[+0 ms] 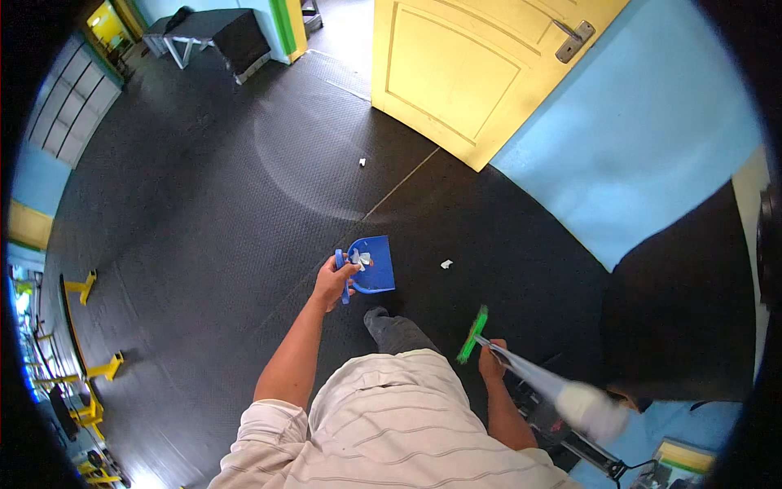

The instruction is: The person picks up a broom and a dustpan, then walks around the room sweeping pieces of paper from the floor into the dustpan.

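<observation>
My left hand is closed round the handle of a blue plastic dustpan. Several white paper scraps lie in the pan, near its handle side. On the right, my right hand grips the pale handle of a broom with green bristles; the handle runs back towards the lower right, where its end is blurred. One crumpled white scrap rests on the dark floor between the pan and the wall. Farther ahead, a smaller white scrap lies on the floor before the doorway.
A yellow door stands open ahead, against a light blue wall. A black-covered table is at the upper left. Yellow-footed metal equipment lines the left side. More equipment is at the lower right. Dark textured matting covers the floor.
</observation>
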Tool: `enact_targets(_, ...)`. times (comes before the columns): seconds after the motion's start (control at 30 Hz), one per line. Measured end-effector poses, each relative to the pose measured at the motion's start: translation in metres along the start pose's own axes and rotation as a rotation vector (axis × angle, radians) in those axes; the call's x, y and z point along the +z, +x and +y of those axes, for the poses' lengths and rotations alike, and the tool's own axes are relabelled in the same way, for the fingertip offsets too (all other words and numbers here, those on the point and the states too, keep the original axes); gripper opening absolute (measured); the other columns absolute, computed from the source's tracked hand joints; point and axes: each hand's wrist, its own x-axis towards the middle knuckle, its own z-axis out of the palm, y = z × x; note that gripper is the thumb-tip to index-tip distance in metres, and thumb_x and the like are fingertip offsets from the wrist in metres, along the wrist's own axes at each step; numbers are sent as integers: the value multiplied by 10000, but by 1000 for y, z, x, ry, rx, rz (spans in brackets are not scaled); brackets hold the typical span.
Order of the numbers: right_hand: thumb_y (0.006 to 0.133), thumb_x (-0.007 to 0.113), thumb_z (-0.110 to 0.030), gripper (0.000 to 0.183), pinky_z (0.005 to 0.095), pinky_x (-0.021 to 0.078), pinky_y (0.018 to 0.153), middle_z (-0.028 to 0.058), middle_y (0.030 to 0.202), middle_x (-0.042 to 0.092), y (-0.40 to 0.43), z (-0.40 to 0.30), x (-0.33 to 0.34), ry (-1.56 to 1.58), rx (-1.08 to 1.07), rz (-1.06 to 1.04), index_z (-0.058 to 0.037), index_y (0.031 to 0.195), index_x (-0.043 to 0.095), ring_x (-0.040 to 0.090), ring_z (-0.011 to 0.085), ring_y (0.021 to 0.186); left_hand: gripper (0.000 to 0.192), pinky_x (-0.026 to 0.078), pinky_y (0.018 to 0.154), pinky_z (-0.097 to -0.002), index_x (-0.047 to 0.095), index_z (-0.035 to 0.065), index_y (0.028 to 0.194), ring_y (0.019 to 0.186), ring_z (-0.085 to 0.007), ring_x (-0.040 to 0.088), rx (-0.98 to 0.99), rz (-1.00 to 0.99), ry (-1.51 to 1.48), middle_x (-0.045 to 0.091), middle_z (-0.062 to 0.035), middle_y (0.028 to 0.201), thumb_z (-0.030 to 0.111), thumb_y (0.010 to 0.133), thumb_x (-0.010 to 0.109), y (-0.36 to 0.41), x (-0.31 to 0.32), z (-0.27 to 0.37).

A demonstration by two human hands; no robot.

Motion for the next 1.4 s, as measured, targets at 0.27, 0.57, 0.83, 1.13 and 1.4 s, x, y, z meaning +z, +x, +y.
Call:
enact_targets(0.27, 746, 580, -112, 203, 405, 461, 789, 172, 948, 632, 101, -31, 91, -211, 234, 97, -16, 922, 618, 602, 330, 883, 473, 491, 546, -294, 495, 93, 1177, 711, -129, 539, -28, -133, 154, 545, -35, 943, 173, 758, 699, 117, 13, 62)
enact_targets(0.57, 765, 607, -78, 145, 337, 466, 764, 134, 895, 616, 189, -153, 190, 17, 48, 108, -29, 902, 605, 602, 268, 851, 421, 496, 571, -300, 566, 92, 1088, 736, -129, 564, -34, -179, 335, 588, -11, 870, 238, 724, 719, 239, 23, 86)
enact_targets(0.83, 769, 603, 5, 71, 323, 501, 789, 125, 858, 644, 190, -237, 211, 226, -195, 1, -19, 834, 586, 649, 257, 856, 482, 491, 695, -291, 581, 53, 1125, 818, -152, 600, -45, -284, 402, 631, -58, 956, 268, 721, 732, 332, 39, 112)
enact_targets(1.13, 734, 629, 4, 145, 364, 488, 866, 199, 1011, 638, 166, -262, 215, 185, -93, 142, -16, 872, 589, 632, 310, 960, 612, 447, 875, -316, 534, 13, 1187, 989, -199, 588, -37, -296, 554, 611, -128, 1082, 348, 716, 736, 375, 33, 120)
enact_targets(1.4, 731, 626, -33, 104, 356, 475, 874, 198, 1001, 643, 192, -290, 273, 397, 52, 85, -23, 832, 602, 624, 306, 977, 648, 451, 860, -307, 525, 2, 1191, 974, -191, 585, -76, -346, 450, 606, -127, 1081, 382, 717, 750, 365, 45, 142)
